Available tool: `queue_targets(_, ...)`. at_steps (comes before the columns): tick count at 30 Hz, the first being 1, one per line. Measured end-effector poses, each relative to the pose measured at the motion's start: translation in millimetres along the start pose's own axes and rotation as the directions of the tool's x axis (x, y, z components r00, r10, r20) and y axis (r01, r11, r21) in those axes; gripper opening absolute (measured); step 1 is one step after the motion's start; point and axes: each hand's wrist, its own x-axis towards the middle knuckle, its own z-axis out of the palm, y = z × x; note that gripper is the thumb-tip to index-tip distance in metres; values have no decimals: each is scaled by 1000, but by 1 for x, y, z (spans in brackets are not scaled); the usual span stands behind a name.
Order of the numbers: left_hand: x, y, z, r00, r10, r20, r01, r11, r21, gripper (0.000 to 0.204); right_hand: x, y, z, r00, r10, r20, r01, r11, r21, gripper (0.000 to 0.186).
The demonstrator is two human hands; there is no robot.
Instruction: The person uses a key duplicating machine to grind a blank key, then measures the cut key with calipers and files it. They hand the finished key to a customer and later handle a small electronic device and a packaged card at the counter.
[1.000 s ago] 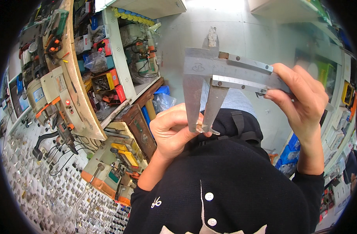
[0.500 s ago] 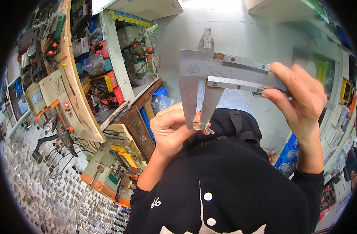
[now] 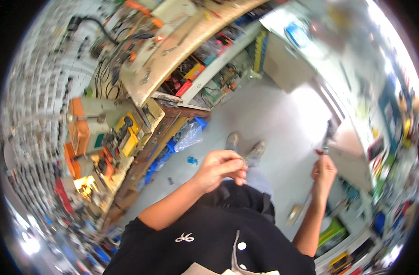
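My left hand is in front of my waist with its fingertips pinched on a small thin metal part that is barely visible. Off to the right and a little apart, my right hand is closed around the metal caliper. The caliper is lowered and seen nearly edge-on, with one end poking up above the fist and the other hanging below it. The two hands are separated, and the part is no longer between the caliper's jaws. The picture is blurred by motion.
A cluttered wooden workbench with tools, cables and orange and yellow machines runs along the left. Blue bins and a plastic bag sit below it. Shelves with boxes line the right. My shoes stand on grey floor.
The caliper was held up at face height with the part between its jaws. Both hands have dropped and parted, and the view has swung down toward the floor.
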Motion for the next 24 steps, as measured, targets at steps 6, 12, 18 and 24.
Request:
queue_targets(6, -52, 9, -48, 738, 527, -421, -535, 838, 111, 15, 54, -36, 113, 779, 33, 626, 4, 998, -58, 45)
queue_targets(12, -118, -13, -87, 397, 581, -710, -673, 711, 205, 14, 11, -25, 171, 715, 269, 646, 78, 887, -455, 27)
queue_targets(18, -175, -23, -136, 236, 559, -795, -735, 638, 230, 15, -59, 45, 246, 526, 241, 816, 562, 622, -545, 30)
queue_targets(24, -233, -11, -185, 250, 583, -773, -755, 617, 221, 18, -79, 124, 399, 572, -102, 814, 650, 661, -374, 22)
